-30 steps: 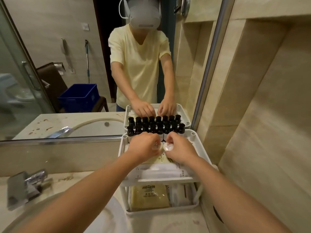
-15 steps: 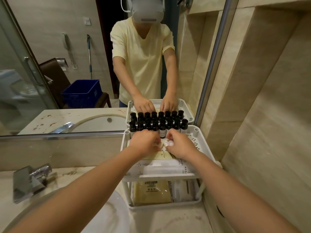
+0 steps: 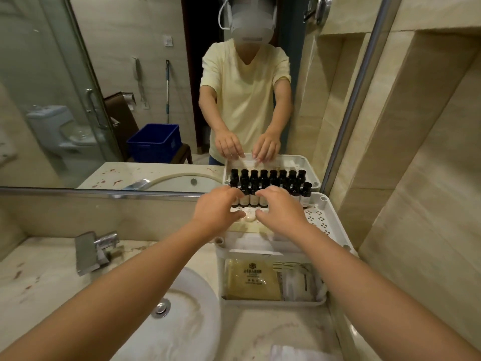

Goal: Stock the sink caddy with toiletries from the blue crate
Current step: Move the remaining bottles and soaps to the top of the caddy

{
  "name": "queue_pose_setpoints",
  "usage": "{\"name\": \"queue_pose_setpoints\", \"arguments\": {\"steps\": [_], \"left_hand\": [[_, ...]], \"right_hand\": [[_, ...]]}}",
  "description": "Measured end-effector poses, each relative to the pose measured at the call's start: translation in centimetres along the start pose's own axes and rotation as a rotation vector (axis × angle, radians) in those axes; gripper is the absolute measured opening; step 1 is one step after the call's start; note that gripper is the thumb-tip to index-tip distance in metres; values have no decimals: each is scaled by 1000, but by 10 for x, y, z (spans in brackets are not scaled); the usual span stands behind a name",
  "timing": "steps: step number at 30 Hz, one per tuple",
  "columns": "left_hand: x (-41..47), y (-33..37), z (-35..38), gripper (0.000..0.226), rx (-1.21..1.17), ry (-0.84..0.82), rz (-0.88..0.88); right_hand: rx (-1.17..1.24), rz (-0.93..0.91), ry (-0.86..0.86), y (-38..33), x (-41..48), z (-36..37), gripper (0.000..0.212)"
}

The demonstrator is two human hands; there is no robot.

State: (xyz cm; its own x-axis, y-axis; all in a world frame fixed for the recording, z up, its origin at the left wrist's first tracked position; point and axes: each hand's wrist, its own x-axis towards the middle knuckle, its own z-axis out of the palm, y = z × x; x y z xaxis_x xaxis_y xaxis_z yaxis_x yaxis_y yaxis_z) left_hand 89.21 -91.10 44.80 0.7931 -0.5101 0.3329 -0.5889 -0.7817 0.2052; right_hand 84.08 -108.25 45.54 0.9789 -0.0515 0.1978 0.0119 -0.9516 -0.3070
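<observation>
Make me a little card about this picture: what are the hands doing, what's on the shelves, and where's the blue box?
Left hand: open, over the top shelf
Right hand: open, beside it
Top shelf: black-capped bottles lined up at the back
Bottom shelf: yellow packet, white packets
Blue crate: seen in the mirror

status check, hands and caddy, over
Left hand open, right hand open, both over top tier of caddy. Round soap lies between them, bottle row behind. Nothing blocking.
</observation>
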Motion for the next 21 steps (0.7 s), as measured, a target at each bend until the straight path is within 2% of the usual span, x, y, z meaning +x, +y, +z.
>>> {"name": "queue_pose_setpoints", "arguments": {"steps": [11,16,21], "left_hand": [[-122,-100,-77,51,51,65,-348],[-205,-147,-116,54,114,40,-577],[-309,-184,-156,52,141,58,-765]], "right_hand": [[43,-305,-85,-160,1,30,60],[100,-464,-180,-255,-20,58,60],[59,-636,-274,-353,-61,86,60]]}}
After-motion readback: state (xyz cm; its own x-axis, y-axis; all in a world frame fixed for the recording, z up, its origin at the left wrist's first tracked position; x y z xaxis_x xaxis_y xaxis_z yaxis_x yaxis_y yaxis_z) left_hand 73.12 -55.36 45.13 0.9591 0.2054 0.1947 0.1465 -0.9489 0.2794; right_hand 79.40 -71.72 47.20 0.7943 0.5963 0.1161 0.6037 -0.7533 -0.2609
